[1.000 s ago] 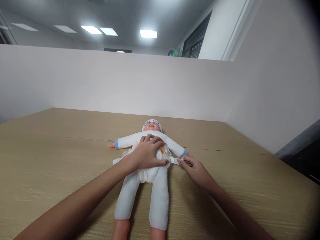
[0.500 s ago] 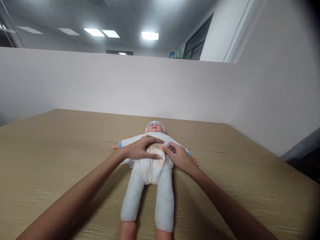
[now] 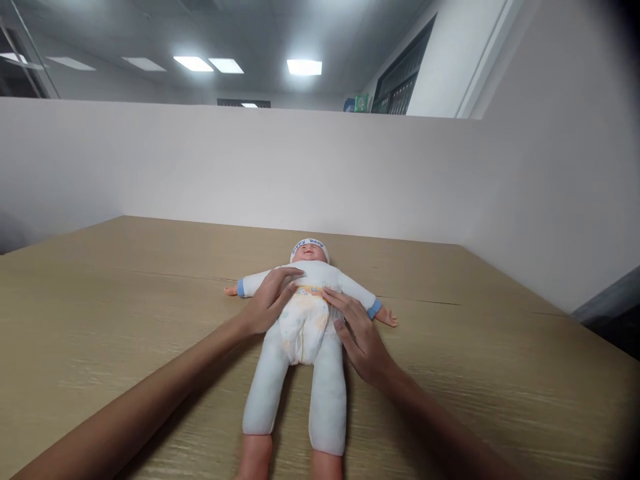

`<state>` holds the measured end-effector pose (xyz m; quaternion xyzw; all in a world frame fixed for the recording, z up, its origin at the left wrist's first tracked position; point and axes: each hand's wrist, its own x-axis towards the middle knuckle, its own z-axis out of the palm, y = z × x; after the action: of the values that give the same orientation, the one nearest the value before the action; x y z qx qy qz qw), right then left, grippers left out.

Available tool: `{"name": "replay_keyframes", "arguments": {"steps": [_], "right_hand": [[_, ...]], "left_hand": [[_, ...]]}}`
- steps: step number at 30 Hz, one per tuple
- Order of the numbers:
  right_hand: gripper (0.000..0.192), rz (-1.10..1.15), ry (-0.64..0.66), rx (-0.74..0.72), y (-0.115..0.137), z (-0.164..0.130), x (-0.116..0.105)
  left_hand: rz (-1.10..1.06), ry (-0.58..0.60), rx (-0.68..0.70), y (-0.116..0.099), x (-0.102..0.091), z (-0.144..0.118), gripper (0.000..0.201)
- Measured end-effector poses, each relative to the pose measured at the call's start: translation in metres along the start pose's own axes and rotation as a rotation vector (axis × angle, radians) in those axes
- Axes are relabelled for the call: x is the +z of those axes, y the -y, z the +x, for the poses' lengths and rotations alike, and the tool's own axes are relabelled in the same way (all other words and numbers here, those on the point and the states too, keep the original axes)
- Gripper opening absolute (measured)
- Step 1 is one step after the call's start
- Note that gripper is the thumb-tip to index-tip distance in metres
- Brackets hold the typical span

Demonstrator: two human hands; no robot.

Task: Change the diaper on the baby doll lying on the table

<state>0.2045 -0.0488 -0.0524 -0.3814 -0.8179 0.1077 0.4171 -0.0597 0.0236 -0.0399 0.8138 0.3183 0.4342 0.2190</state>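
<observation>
A baby doll (image 3: 327, 393) in a white suit with blue cuffs and a white lettered cap lies on its back, feet towards me. Round its hips sits a white diaper (image 3: 306, 327) with an orange patterned band at the waist. My left hand (image 3: 270, 300) rests open along the left side of the diaper and the doll's belly. On the opposite side, my right hand (image 3: 357, 330) lies open, its fingertips at the end of the waistband. Both hands cover the diaper's side edges.
The doll lies on a wide wood-grain table (image 3: 150, 313) with a seam running across it. A pale partition wall (image 3: 280, 167) rises behind the table, and another wall (image 3: 560, 187) stands at the right. Dark items show beyond the right edge.
My left hand has moved left off the diaper's middle. My right hand has gone from pinching at the waistband to lying flat lower on the right side. More of the diaper's front shows.
</observation>
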Motion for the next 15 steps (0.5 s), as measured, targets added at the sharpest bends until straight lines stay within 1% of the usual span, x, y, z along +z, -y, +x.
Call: {"name": "replay_keyframes", "arguments": {"steps": [2, 3, 5, 7, 10, 12, 13, 15], "right_hand": [[0.046, -0.011, -0.014, -0.010, -0.002, 0.000, -0.001], [0.046, -0.022, -0.022, -0.013, -0.002, 0.000, -0.002], [0.044, -0.062, -0.042, -0.014, 0.001, 0.002, -0.003], [0.040, -0.117, -0.074, -0.011, 0.009, 0.007, -0.005], [0.030, -0.169, -0.142, -0.012, 0.028, 0.024, -0.007], [0.024, -0.169, -0.138, -0.020, 0.044, 0.042, -0.006], [0.021, -0.167, -0.101, -0.027, 0.051, 0.052, -0.005], [0.018, -0.183, 0.020, -0.041, 0.062, 0.073, 0.001]], "left_hand": [[0.159, -0.056, -0.024, 0.010, -0.009, -0.018, 0.034], [0.246, -0.055, -0.038, 0.016, -0.015, -0.028, 0.032], [0.392, -0.021, -0.085, 0.028, -0.028, -0.046, 0.029], [0.502, 0.024, -0.160, 0.036, -0.038, -0.060, 0.028], [0.631, 0.098, -0.258, 0.040, -0.046, -0.069, 0.029], [0.651, 0.131, -0.299, 0.039, -0.046, -0.068, 0.029], [0.627, 0.136, -0.321, 0.038, -0.045, -0.067, 0.029], [0.500, 0.118, -0.390, 0.036, -0.045, -0.064, 0.031]]}}
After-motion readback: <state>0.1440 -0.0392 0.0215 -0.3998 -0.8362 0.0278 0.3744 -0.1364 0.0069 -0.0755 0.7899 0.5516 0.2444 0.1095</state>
